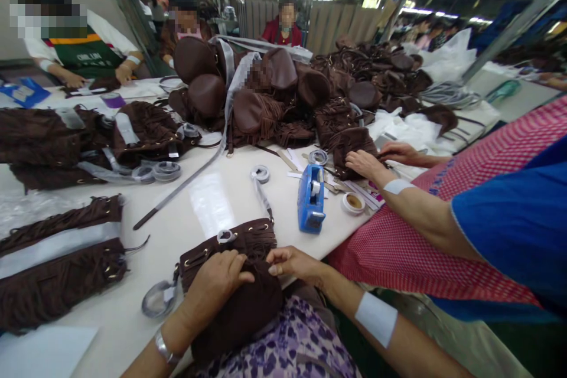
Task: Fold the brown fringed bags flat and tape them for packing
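Left hand point(217, 283) is lying open over the bag point(239, 319); right hand point(295, 263) is curling at its right side, pinch unclear

The bare left hand point(219, 277) is palm down, its back facing up and its fingers together, bent forward at the knuckles, with the thumb spread away from them toward the right. A shiny silver-coloured metal band point(165, 347) circles the left wrist, and the left forearm point(153, 360) slants up from the bottom edge. The bare right hand point(296, 264) reaches in toward the left, its index finger curved above the thumb, their tips near each other. A white rectangular patch point(376, 318) covers part of the right forearm point(411, 342). The two hands are near each other but apart.
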Tool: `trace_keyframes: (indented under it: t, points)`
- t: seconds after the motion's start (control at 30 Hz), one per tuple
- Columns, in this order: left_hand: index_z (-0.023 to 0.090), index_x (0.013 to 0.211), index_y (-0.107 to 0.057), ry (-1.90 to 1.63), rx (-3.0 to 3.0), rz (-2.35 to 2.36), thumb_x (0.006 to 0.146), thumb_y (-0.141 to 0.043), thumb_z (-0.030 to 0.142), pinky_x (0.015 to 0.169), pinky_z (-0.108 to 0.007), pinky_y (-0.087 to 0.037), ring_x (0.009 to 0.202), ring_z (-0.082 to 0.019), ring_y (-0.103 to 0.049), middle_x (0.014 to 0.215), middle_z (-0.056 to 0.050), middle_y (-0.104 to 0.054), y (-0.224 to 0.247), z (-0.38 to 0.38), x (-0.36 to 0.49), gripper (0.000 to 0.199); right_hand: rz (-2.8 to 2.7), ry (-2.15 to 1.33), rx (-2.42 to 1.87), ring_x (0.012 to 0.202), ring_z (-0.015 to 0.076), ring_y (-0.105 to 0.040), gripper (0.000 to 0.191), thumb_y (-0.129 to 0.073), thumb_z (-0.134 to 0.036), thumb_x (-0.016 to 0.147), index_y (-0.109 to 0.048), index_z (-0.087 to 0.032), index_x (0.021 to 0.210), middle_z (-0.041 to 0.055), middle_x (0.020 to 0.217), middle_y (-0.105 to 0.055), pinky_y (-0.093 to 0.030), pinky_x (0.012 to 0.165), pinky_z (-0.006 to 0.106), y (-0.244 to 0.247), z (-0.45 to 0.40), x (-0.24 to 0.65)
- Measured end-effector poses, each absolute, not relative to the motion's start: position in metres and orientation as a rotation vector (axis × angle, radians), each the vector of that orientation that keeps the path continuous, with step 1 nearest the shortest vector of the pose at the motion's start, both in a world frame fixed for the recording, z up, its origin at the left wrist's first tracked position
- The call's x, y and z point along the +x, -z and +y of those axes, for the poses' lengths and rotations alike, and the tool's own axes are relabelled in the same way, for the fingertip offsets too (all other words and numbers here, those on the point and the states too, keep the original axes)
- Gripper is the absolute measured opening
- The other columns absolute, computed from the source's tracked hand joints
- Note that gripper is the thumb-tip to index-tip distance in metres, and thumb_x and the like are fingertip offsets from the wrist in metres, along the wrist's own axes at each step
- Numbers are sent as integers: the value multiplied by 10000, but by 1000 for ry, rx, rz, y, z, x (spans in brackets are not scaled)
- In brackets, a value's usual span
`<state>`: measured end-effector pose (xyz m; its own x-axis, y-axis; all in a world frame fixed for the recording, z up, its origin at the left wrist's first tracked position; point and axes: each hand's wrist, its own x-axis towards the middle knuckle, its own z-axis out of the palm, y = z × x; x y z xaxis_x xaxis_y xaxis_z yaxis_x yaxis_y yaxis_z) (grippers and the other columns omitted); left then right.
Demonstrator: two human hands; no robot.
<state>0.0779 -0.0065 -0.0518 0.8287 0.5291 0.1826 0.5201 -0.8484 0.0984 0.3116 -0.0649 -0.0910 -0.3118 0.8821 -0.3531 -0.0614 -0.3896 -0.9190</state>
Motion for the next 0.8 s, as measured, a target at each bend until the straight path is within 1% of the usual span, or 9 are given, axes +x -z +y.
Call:
trace_keyframes:
  t: [0.1,0.23,0.37,0.43,0.5,0.57,0.63,0.7,0.8]
  points:
    - [167,797,-615,-234,2797,821,913,-424,584,623,-297,-408,668,-199,-612,729,-59,-649,48,15,77,473,-1145,-1815,-1201,671,108,-506,408,-735,-507,674,-597,-165,848,-19,741,-566,-409,681,248,87,-61,313]
    - [174,726,-603,-196,2731,799,947,-409,549,572,-262,-361,582,-163,-584,651,-43,-634,41,29,90,477,-1267,-1756,-1246,740,130,-509,365,-719,-476,745,-599,-188,934,-18,801,-573,-387,682,239,76,-66,307]
    - [176,700,-621,-245,2625,864,894,-480,610,600,-269,-403,609,-172,-597,668,-52,-643,31,32,101,496,-1695,-1339,-1529,796,173,-532,438,-803,-337,674,-559,-217,1017,-17,865,-597,-364,665,244,63,-70,297]
    - [180,781,-643,-319,2572,970,910,-470,590,681,-286,-452,703,-189,-627,746,-58,-662,24,26,90,463,-1815,-1201,-1547,775,168,-533,296,-753,-294,730,-541,-207,917,-25,828,-583,-353,657,245,58,-66,295]
    - [187,976,-639,-482,2494,1193,964,-399,517,828,-329,-474,896,-216,-640,909,-77,-678,19,7,64,407,-1814,-1234,-1470,759,157,-530,198,-691,-276,787,-520,-205,856,-34,802,-568,-356,648,240,56,-59,298]
    - [198,1138,-590,-796,2273,1607,967,-397,495,917,-381,-467,1037,-246,-613,1020,-91,-665,18,-23,32,394,-1752,-1294,-1411,763,156,-527,169,-664,-279,808,-518,-203,846,-34,805,-568,-367,643,236,56,-52,302]
    - [216,1272,-524,-845,2003,1865,932,-453,517,871,-393,-498,978,-254,-632,1062,-87,-657,24,-55,7,460,-1715,-1328,-1390,771,158,-527,160,-659,-274,805,-525,-200,851,-30,820,-577,-374,644,236,59,-44,304]
    - [281,1393,-448,-658,1800,1806,896,-516,515,805,-379,-534,896,-252,-671,1023,-51,-693,33,-80,-3,553,-1737,-1300,-1404,758,155,-525,164,-665,-259,792,-518,-199,837,-32,808,-575,-370,646,239,62,-38,302]
    - [344,1492,-299,-611,1430,1575,855,-587,494,762,-356,-573,967,-261,-690,1150,-20,-702,46,-86,5,716,-1793,-1137,-1483,741,154,-530,166,-654,-255,802,-499,-208,842,-38,789,-574,-362,657,245,65,-33,295]
